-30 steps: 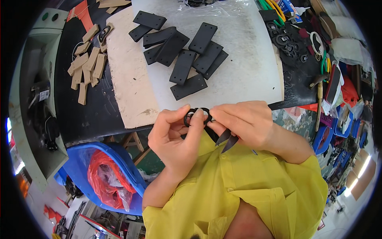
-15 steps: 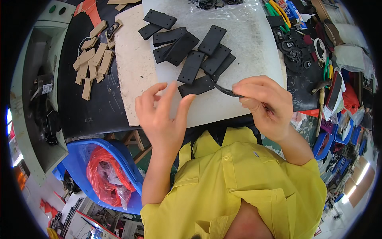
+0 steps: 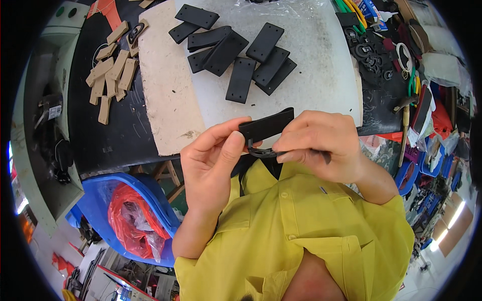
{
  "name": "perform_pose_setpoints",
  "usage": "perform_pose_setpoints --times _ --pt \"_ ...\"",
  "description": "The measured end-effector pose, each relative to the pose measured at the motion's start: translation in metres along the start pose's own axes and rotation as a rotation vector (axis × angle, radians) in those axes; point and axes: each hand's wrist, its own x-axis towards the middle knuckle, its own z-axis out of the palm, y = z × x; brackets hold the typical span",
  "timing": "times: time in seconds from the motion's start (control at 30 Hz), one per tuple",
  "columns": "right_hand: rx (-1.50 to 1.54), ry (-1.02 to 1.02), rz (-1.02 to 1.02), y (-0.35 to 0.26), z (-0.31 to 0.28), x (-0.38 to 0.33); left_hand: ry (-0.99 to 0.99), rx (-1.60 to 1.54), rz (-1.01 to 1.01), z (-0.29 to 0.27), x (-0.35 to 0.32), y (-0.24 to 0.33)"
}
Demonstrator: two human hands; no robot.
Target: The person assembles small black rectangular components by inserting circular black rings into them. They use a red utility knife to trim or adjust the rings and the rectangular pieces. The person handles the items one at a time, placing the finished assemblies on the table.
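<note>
From the head camera, a worker's left hand (image 3: 207,168), thumb and fingers pinched, grips the left end of a folded black strip (image 3: 266,124) at a white board's (image 3: 321,83) near edge; the right hand (image 3: 324,145), fingers closed, holds a dark curved fitting (image 3: 261,152); black plates (image 3: 241,80) lie beyond.

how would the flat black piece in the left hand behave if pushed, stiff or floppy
The flat black piece is probably fairly stiff: it juts from the left hand without visible sag. It looks thin, so likely light. Its broad, flat face makes rolling unlikely.
</note>
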Motion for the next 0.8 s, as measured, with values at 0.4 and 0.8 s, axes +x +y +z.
perform_pose_setpoints --times 0.4,0.8 --pt "0.488 0.133 0.553 -0.006 0.004 -0.003 -0.127 0.128 0.345 0.004 -0.003 -0.019" --pt "-0.161 0.198 0.095 -0.009 0.002 -0.005 -0.050 0.087 0.070 0.011 0.004 -0.007"
